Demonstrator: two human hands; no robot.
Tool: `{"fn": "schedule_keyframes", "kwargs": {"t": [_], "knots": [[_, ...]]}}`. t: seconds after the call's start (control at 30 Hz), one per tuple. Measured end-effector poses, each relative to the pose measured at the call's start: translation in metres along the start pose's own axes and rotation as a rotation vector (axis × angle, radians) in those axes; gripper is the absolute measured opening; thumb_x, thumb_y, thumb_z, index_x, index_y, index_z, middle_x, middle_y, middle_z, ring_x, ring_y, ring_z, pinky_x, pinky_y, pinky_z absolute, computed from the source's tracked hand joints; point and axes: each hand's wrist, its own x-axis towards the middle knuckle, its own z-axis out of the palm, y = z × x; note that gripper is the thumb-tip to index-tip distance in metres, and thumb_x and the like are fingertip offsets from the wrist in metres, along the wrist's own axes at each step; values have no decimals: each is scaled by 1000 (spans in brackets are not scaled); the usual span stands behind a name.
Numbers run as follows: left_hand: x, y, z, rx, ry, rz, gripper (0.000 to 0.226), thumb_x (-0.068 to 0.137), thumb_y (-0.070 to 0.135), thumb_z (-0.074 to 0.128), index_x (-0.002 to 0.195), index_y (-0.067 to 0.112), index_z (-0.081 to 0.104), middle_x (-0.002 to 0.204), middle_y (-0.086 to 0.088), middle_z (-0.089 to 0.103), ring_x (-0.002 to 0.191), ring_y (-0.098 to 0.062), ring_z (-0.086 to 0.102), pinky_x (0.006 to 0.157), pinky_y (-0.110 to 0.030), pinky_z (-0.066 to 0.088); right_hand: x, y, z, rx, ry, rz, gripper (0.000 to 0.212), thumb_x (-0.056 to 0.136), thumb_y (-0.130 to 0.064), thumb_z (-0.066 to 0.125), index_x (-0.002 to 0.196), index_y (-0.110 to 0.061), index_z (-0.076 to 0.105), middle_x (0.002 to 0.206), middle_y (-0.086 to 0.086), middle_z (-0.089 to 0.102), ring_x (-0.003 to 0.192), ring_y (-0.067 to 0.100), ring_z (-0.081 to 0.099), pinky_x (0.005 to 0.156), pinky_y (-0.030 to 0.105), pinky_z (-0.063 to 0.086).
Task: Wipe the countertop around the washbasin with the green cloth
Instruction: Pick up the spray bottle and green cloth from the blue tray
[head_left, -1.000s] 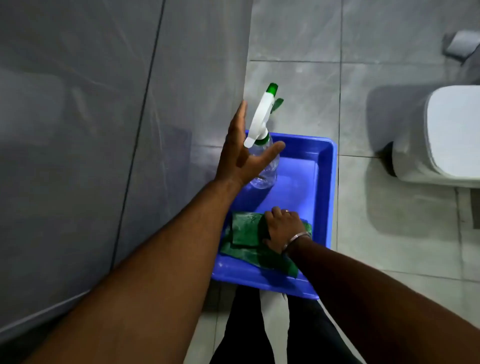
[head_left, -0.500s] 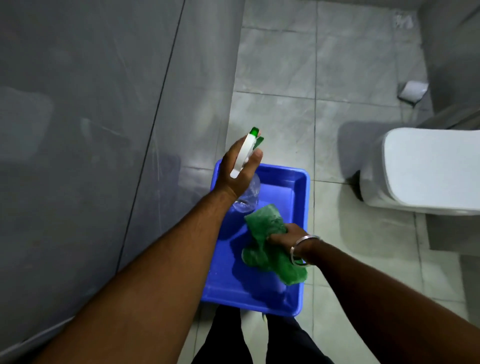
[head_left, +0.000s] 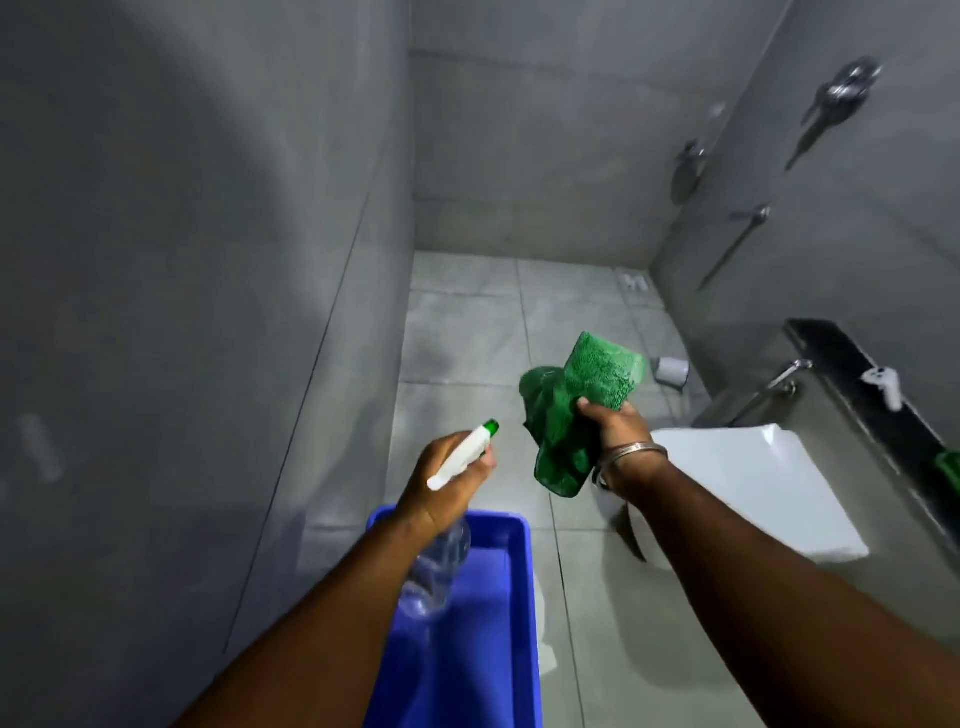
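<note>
My right hand (head_left: 615, 434) is raised and grips the green cloth (head_left: 576, 405), which hangs crumpled in the air above the floor. My left hand (head_left: 444, 480) holds a clear spray bottle (head_left: 462, 462) with a white trigger head and green nozzle, its body hanging down over the blue tub (head_left: 467, 623). The tub sits on the grey tiled floor with nothing else inside it. No washbasin or countertop is in view.
A white toilet (head_left: 748, 488) stands at the right, under a dark ledge (head_left: 872, 384) with a hose fitting (head_left: 774, 384). Grey tiled walls close in on the left and back. A paper roll (head_left: 672, 370) lies on the floor. Shower fittings (head_left: 831, 104) hang at upper right.
Both hands rose out of the blue tub: the left closed on the spray bottle and lifted it, the right picked up the green cloth. The view tilted up toward the back wall.
</note>
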Motion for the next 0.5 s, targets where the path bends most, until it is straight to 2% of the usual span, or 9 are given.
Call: {"fn": "schedule_keyframes", "kwargs": {"t": [0.07,0.13,0.2,0.27,0.33,0.37,0.43,0.5], "knots": [[3,8,3,25,7,-44,9,92,21,62,88,13,65,75,-14,65,70,-21,62,65,-37,54,5,-24,3,40,-19,-18,18,88,-8,59,106,-7,62,92,15,74,85,34,71,72,45,58],[2,12,5,-19,28,-84,3,93,21,62,91,19,64,72,-6,65,70,-20,64,63,-32,55,10,-40,3,48,-31,-33,25,88,-17,61,111,-9,62,108,21,69,99,40,66,88,56,52],[2,17,6,-60,14,-88,3,90,24,64,92,22,64,75,-5,67,73,-23,66,66,-34,58,8,-53,4,68,-47,-28,30,87,-28,63,112,-12,63,114,22,67,104,40,64,94,59,47],[3,19,4,-58,-68,-61,14,88,27,63,99,20,67,91,-5,73,90,-21,70,76,-27,58,4,-64,6,67,-58,-18,36,90,-36,59,115,-11,62,114,21,67,103,38,65,91,55,51],[3,23,2,-58,-125,-6,17,92,21,59,103,17,71,105,1,74,105,-10,67,83,-12,50,0,-72,8,69,-97,-1,41,92,-42,55,117,-10,60,109,20,69,94,34,69,73,45,58],[4,25,1,-53,-103,-2,18,92,22,57,99,16,72,104,1,74,105,-8,66,83,-8,48,-1,-74,9,72,-125,16,41,92,-43,53,116,-10,60,106,18,70,88,32,71,64,39,58],[7,28,3,-76,-9,-15,21,84,28,56,82,12,71,87,-7,74,91,-18,69,77,-11,51,-2,-75,8,66,-152,29,42,93,-45,52,116,-11,59,105,16,70,84,28,72,57,35,57],[7,26,11,-91,51,-28,21,78,27,56,68,12,66,66,-11,67,69,-28,66,65,-25,54,-2,-74,7,50,-146,21,45,91,-47,52,118,-12,59,109,17,69,91,31,70,66,39,57]]}}
